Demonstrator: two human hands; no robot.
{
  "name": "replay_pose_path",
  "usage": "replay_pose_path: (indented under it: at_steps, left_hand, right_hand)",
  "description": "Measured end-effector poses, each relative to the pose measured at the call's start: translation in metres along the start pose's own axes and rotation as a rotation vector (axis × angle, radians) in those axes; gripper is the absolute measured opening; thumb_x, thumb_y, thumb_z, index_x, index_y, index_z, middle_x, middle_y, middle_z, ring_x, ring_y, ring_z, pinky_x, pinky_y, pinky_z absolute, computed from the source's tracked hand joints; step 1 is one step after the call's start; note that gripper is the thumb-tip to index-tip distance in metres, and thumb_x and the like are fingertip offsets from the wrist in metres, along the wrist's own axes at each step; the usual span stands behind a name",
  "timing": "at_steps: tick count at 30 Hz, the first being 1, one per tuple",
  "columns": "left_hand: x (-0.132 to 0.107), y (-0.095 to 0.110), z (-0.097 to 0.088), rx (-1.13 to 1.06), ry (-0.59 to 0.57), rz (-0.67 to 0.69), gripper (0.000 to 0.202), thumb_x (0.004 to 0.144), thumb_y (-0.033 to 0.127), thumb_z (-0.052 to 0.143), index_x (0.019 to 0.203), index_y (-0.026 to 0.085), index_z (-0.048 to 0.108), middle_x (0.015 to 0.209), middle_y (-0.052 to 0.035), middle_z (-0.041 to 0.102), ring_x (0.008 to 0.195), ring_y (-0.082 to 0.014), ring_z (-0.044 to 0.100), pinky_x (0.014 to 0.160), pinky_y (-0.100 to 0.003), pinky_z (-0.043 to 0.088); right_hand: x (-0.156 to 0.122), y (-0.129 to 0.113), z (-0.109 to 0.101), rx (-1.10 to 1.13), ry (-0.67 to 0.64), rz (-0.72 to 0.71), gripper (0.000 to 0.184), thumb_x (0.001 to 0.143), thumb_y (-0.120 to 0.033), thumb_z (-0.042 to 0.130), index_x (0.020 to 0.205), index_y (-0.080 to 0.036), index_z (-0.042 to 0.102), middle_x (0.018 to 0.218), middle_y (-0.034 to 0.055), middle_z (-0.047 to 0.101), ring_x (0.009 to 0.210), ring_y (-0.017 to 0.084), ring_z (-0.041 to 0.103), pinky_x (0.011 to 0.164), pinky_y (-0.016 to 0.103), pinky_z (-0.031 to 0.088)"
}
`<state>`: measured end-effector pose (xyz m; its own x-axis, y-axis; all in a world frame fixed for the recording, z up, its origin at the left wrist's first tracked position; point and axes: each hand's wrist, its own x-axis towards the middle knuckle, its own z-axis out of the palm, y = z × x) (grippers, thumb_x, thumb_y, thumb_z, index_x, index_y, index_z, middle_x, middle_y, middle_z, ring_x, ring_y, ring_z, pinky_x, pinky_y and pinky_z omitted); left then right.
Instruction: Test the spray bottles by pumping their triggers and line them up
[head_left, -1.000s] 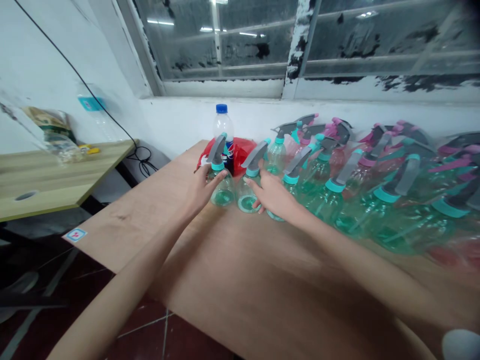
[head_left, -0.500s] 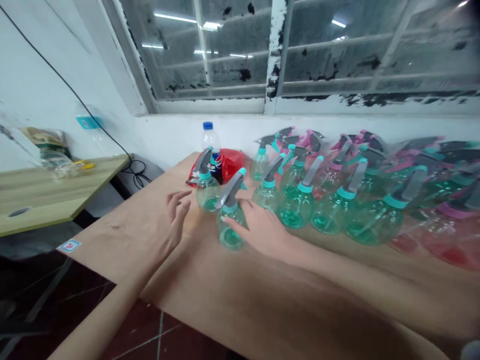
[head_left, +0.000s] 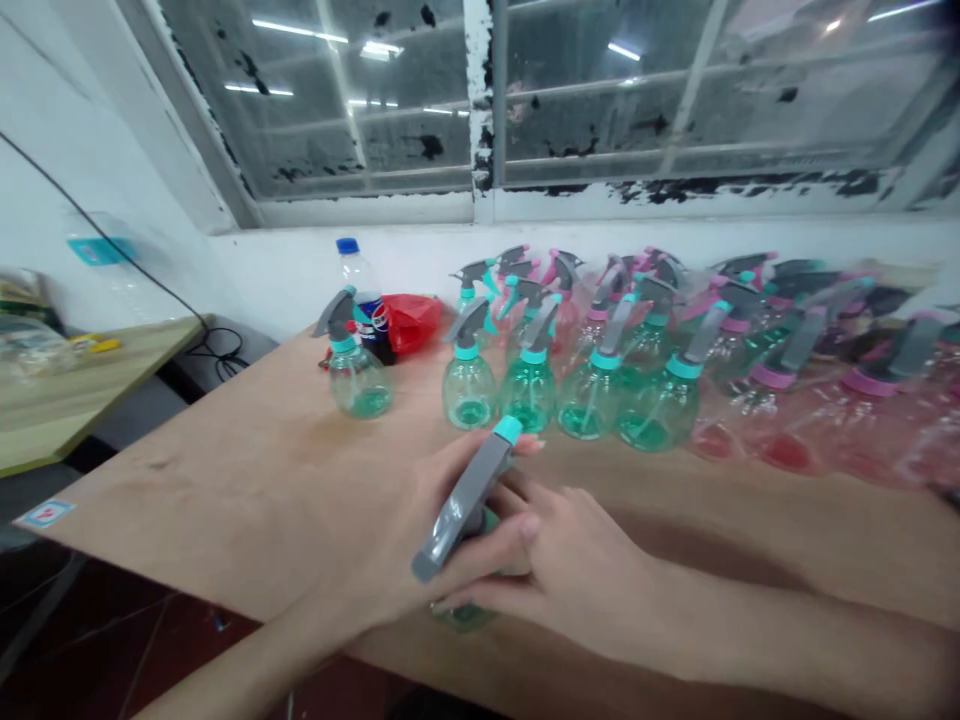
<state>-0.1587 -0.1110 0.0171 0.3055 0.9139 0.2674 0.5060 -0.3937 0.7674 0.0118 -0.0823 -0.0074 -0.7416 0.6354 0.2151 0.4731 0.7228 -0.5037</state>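
Both my hands wrap a green spray bottle (head_left: 469, 495) with a grey trigger head and teal nozzle, near the table's front edge. My left hand (head_left: 409, 545) closes round its neck from the left. My right hand (head_left: 574, 575) grips its body from the right; most of the body is hidden by my fingers. A single green spray bottle (head_left: 357, 370) stands apart further back on the left.
Rows of green spray bottles (head_left: 529, 385) and pink spray bottles (head_left: 772, 410) crowd the back and right of the wooden table (head_left: 225, 470). A blue-capped drink bottle (head_left: 358, 290) and a red bag (head_left: 411, 320) sit by the wall. A second desk (head_left: 67, 385) stands left.
The bottle my right hand touched has been pulled from the row toward the front edge, and my left hand, open before, has closed on it. The view has shifted right.
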Motion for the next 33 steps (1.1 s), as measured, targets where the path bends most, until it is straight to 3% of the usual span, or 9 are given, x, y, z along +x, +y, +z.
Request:
replay_pose_path:
  at_steps: [3,8,11,13,18,22,29,33]
  left_hand:
    - [0.019,0.010,0.022,-0.052,0.039,0.022,0.035,0.086,0.036,0.058,0.121,0.035,0.059,0.099,-0.0011,0.072,0.091,-0.0276,0.069,0.078,-0.045,0.061]
    - [0.059,0.005,0.055,-0.028,0.101,0.077,0.028,0.085,0.029,0.055,0.112,0.027,0.064,0.101,-0.0015,0.070,0.090,-0.0224,0.067,0.082,-0.038,0.056]
    - [0.081,0.002,0.062,0.013,0.115,0.085,0.025,0.086,0.033,0.054,0.106,0.026,0.067,0.091,-0.0012,0.070,0.086,-0.0219,0.066,0.075,-0.035,0.055]
    - [0.092,0.002,0.065,0.026,0.110,0.061,0.027,0.087,0.038,0.053,0.106,0.026,0.067,0.082,-0.0007,0.068,0.080,-0.0218,0.066,0.070,-0.034,0.053]
    - [0.109,0.003,0.071,-0.002,0.091,0.064,0.025,0.086,0.041,0.050,0.097,0.024,0.064,0.071,0.0004,0.061,0.065,-0.0185,0.059,0.062,-0.032,0.048]
    - [0.112,0.003,0.077,-0.004,0.054,0.076,0.020,0.087,0.039,0.049,0.092,0.025,0.062,0.069,0.0018,0.059,0.060,-0.0163,0.054,0.056,-0.030,0.043]
    - [0.118,0.006,0.075,-0.045,0.013,0.161,0.014,0.085,0.031,0.050,0.078,0.023,0.058,0.070,0.0012,0.058,0.060,-0.0148,0.052,0.057,-0.029,0.043]
    - [0.119,0.005,0.076,-0.039,0.011,0.171,0.013,0.086,0.030,0.050,0.091,0.023,0.060,0.067,0.0020,0.055,0.055,-0.0143,0.050,0.053,-0.028,0.042]
  right_hand:
    - [-0.016,0.014,-0.007,-0.078,0.079,0.036,0.054,0.082,-0.070,0.053,0.104,-0.022,0.061,0.094,0.0062,0.069,0.073,0.027,0.068,0.058,0.038,0.050]
    - [-0.035,0.058,-0.021,-0.167,0.187,-0.011,0.062,0.085,-0.070,0.048,0.116,-0.018,0.060,0.100,0.0120,0.069,0.081,0.029,0.069,0.062,0.041,0.054]
    - [-0.050,0.096,-0.029,-0.187,0.170,-0.049,0.056,0.088,-0.061,0.051,0.121,-0.017,0.058,0.112,0.0149,0.068,0.101,0.031,0.066,0.079,0.046,0.056]
    - [-0.063,0.122,-0.032,-0.192,0.186,-0.038,0.054,0.090,-0.054,0.055,0.129,-0.018,0.054,0.127,0.0157,0.063,0.117,0.030,0.060,0.094,0.050,0.051]
    - [-0.093,0.170,-0.028,-0.165,0.139,0.062,0.042,0.093,-0.043,0.055,0.129,-0.021,0.056,0.136,0.0121,0.058,0.124,0.026,0.056,0.100,0.049,0.049]
    - [-0.101,0.179,-0.023,-0.119,0.130,0.081,0.040,0.094,-0.038,0.054,0.131,-0.022,0.055,0.136,0.0102,0.059,0.125,0.024,0.055,0.103,0.047,0.048]
    - [-0.099,0.181,-0.023,-0.097,0.135,0.079,0.041,0.094,-0.037,0.055,0.131,-0.021,0.056,0.133,0.0095,0.062,0.126,0.024,0.055,0.106,0.047,0.045]
    - [-0.100,0.185,-0.020,-0.117,0.132,0.069,0.037,0.096,-0.034,0.053,0.129,-0.020,0.057,0.132,0.0082,0.062,0.125,0.023,0.055,0.106,0.045,0.046]
